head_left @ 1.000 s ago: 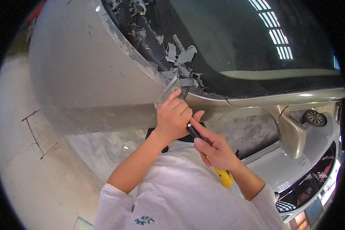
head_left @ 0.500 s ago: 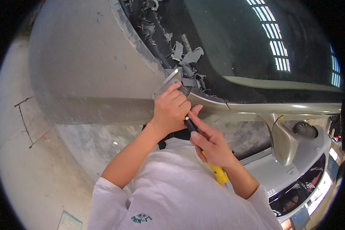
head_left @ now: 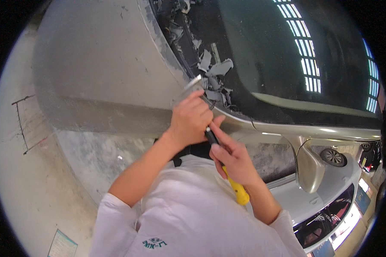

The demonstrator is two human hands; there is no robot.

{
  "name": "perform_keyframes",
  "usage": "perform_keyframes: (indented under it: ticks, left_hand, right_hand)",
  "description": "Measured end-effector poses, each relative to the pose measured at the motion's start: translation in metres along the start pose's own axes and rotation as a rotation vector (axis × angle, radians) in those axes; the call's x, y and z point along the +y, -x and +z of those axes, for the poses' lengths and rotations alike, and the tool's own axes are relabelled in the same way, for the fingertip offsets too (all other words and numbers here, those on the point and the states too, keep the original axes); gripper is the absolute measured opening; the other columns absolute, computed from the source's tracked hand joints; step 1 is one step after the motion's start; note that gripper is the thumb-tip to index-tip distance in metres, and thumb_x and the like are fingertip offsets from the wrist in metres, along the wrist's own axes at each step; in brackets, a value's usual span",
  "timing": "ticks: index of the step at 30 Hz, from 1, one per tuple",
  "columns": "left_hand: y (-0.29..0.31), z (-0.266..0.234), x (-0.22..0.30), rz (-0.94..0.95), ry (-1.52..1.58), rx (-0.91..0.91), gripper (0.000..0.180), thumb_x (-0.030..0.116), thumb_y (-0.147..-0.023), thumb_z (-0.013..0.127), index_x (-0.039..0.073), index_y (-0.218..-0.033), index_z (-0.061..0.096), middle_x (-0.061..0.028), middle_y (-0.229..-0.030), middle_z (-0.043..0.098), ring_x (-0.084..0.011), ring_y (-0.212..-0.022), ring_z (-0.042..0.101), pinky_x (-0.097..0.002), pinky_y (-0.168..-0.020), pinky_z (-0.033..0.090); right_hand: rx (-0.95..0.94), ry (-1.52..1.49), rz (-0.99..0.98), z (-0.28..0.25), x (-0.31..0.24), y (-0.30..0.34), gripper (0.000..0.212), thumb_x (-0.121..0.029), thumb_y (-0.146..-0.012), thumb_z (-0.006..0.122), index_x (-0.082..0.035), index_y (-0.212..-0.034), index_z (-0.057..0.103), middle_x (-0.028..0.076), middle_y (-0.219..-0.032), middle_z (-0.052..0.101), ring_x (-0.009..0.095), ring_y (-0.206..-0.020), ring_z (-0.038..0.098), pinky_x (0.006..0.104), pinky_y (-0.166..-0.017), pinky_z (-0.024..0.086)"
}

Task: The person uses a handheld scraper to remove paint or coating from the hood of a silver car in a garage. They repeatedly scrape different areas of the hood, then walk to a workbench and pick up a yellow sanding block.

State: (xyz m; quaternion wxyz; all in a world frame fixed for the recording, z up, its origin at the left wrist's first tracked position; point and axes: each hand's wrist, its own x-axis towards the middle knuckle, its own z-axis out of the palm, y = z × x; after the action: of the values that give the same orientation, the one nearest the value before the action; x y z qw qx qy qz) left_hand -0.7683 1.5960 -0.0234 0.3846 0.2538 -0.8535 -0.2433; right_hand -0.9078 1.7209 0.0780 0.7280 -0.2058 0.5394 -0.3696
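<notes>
A long-handled scraper (head_left: pixel 239 195) with a yellow and black handle lies slantwise across the rear corner of a car's bonnet (head_left: pixel 111 64). My left hand (head_left: pixel 190 120) is closed around its front end, index finger stretched along the wide blade (head_left: pixel 194 85). Lower on the handle, my right hand (head_left: pixel 235 159) grips the black and yellow part, thumb along it. The blade is at the bonnet's edge, beside curled grey peeled scraps (head_left: pixel 218 68) heaped at the foot of the windscreen (head_left: pixel 270 51). My fingers hide part of the scraper head.
More torn grey flakes (head_left: pixel 176 32) lie along the dark strip between bonnet and glass. A wing mirror (head_left: pixel 309 169) juts out on the right. Behind it stands a second silver car (head_left: pixel 283 199). Concrete floor (head_left: pixel 43 180) spreads to the left, with a sheet (head_left: pixel 63 244) on it.
The view has shifted a little, so the car appears lower and farther right. Relative to the bonnet, the scraper and both hands have slid slightly away from me. Both grips look the same.
</notes>
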Motion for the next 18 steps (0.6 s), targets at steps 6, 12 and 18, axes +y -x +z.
perform_keyframes:
  ticks: [6,12,18]
  left_hand:
    - [-0.005,-0.009,-0.010,0.011,-0.044,-0.045,0.033,0.019,-0.074,0.083,0.009,-0.060,0.055,-0.0079,-0.062,0.051,-0.0281,-0.066,0.060,-0.0475,-0.097,0.058]
    - [-0.010,-0.015,-0.019,0.087,-0.037,-0.024,0.036,0.021,-0.075,0.083,0.009,-0.059,0.053,-0.0075,-0.062,0.051,-0.0291,-0.065,0.059,-0.0472,-0.094,0.059]
    - [-0.014,-0.017,-0.025,0.035,-0.023,0.016,0.040,0.020,-0.076,0.085,0.009,-0.060,0.049,-0.0087,-0.062,0.049,-0.0306,-0.062,0.056,-0.0494,-0.092,0.058]
  right_hand:
    - [0.012,-0.019,0.081,0.005,-0.006,-0.012,0.058,-0.007,-0.110,0.051,-0.014,-0.166,0.038,-0.002,-0.076,0.052,0.005,-0.049,0.047,0.0231,-0.045,0.040]
    - [0.034,0.020,0.180,0.009,-0.012,-0.021,0.058,-0.009,-0.110,0.051,-0.012,-0.166,0.036,-0.001,-0.079,0.053,0.006,-0.049,0.048,0.0233,-0.045,0.040]
    - [0.007,-0.018,0.066,0.014,-0.015,-0.026,0.059,-0.008,-0.110,0.050,-0.012,-0.166,0.035,-0.002,-0.074,0.050,0.006,-0.049,0.048,0.0239,-0.044,0.040]
